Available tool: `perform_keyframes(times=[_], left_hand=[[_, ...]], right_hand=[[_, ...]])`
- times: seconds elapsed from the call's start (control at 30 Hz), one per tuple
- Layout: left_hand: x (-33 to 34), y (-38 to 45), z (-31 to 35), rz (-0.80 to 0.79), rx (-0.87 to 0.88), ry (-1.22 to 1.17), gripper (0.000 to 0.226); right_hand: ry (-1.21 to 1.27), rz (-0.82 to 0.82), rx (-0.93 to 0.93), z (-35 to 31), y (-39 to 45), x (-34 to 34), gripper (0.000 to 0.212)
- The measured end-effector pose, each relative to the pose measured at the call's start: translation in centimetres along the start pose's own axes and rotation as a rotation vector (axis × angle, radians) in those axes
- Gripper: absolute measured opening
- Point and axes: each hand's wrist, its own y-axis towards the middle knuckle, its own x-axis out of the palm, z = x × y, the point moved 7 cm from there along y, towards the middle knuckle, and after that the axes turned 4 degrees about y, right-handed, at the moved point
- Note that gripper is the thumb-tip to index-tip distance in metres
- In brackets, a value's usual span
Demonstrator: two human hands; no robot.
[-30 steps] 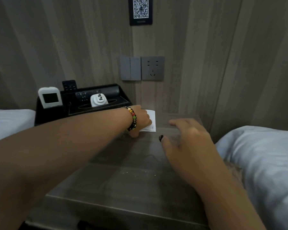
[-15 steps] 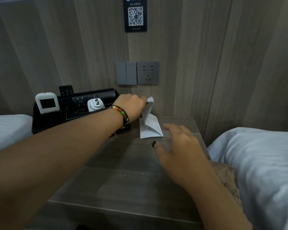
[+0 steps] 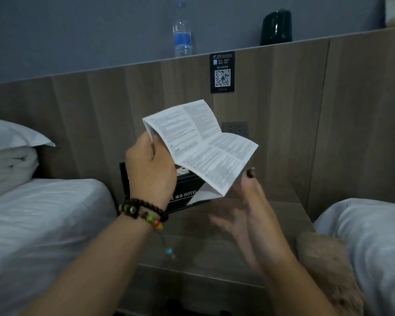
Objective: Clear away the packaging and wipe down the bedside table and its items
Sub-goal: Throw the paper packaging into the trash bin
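Left hand (image 3: 149, 166) raised above bedside table (image 3: 228, 245), fingers and thumb curled round one folded edge of printed leaflet (image 3: 201, 144). Leaflet half unfolded, creased panels fanning up and to the right, clear of the table surface. Pinching at a single edge leaves the rest of the sheet free to open out, probably so it can be checked or refolded before disposal.

Right hand (image 3: 249, 215) below and right of the leaflet, fingers spread wide and straight, blurred by motion. Thumb tip just beside the leaflet's lower corner; contact not resolvable. Holding nothing. Position suggests readiness to catch the loose end and fold or crumple the paper with both hands.

Black hotel tray (image 3: 185, 197) at the back left of the table, against the wooden wall panel (image 3: 328, 122), mostly hidden by the left hand and the leaflet; contents not readable here. Beaded bracelet (image 3: 144, 210) on left wrist.

White bedding (image 3: 43, 224) to the left, second bed (image 3: 374, 247) to the right, brown furry item (image 3: 324, 265) between table and right bed. QR placard (image 3: 222, 73) on the panel, socket (image 3: 235, 127) partly behind the paper. Water bottle (image 3: 182, 30) and dark vessel (image 3: 276, 27) on the ledge above.

Judgement: packaging-clearing stage, leaflet in hand; no cloth in view, wiping not yet begun.
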Motion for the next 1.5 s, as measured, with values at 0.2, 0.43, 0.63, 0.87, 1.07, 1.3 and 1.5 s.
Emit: perform_keyframes(times=[0.2,0.43,0.63,0.87,1.07,1.3,1.5], left_hand=[[-6.9,-7.8,-0.5,-0.066,-0.050,-0.054,0.020],[-10.0,-12.9,-4.5,-0.590,-0.431,-0.849,0.085],[-10.6,-15.2,-5.5,-0.877,-0.736,-1.092,0.069],[-10.2,-16.6,-5.7,-0.492,-0.578,-0.611,0.038],[-12.3,-18.0,-6.1,-0.459,-0.499,-0.387,0.050],[-16.9,-18.4,-9.2,-0.415,-0.580,-0.403,0.040],[-23.8,-17.6,-13.9,-0.244,-0.518,-0.050,0.034]], right_hand=[[0.223,-0.168,0.222,1.6,-4.2,4.6,0.042],[-0.046,-0.122,0.167,2.1,-6.2,5.0,0.032],[-0.347,-0.305,0.178,1.1,-7.2,7.0,0.038],[-0.394,-0.141,-0.064,4.6,-9.0,11.0,0.048],[-0.359,-0.128,-0.149,8.5,-10.4,13.0,0.065],[-0.420,-0.126,-0.148,9.0,-8.4,13.0,0.047],[-0.345,-0.246,0.185,14.3,-8.5,15.0,0.032]])
